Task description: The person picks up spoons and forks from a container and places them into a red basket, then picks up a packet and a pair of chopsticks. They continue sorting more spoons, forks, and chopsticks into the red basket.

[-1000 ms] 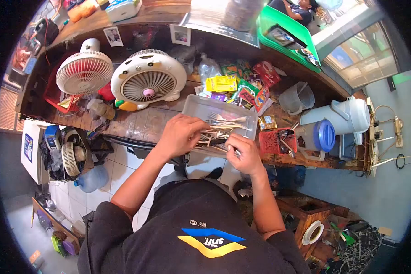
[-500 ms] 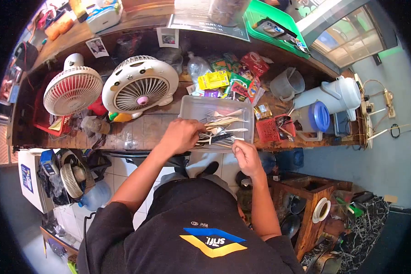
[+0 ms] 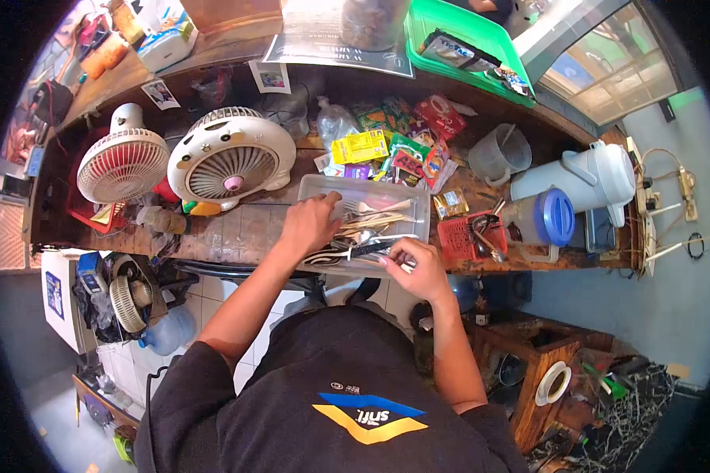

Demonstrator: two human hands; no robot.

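the tray (image 3: 367, 189) sits at the front edge of the table (image 3: 252, 229), and the cutlery (image 3: 377, 223) lies in it in a loose heap. the left hand (image 3: 312, 226) is over the tray's left side, fingers bent down and a little apart, hiding part of the heap. the right hand (image 3: 415, 266) is at the front right corner, fingers curled in with the thumb close to them, near a black piece (image 3: 369, 249) among the cutlery. the fingertips are small and partly covered, so i cannot tell whether either hand pinches anything. close behind the tray, packets (image 3: 409, 162) crowd the back of the table. to the right, the red basket (image 3: 454, 236) stands just beside the tray with spoons in it, and a gold sachet (image 3: 450, 203) lies behind it. beyond, the jug (image 3: 528, 222) with its blue lid (image 3: 558, 214), the flask (image 3: 580, 177) and a grey pitcher (image 3: 493, 162) fill the right end. to the left stand the big fan (image 3: 235, 169) and the small fan (image 3: 124, 165), with worn wood between the big fan and the tray.
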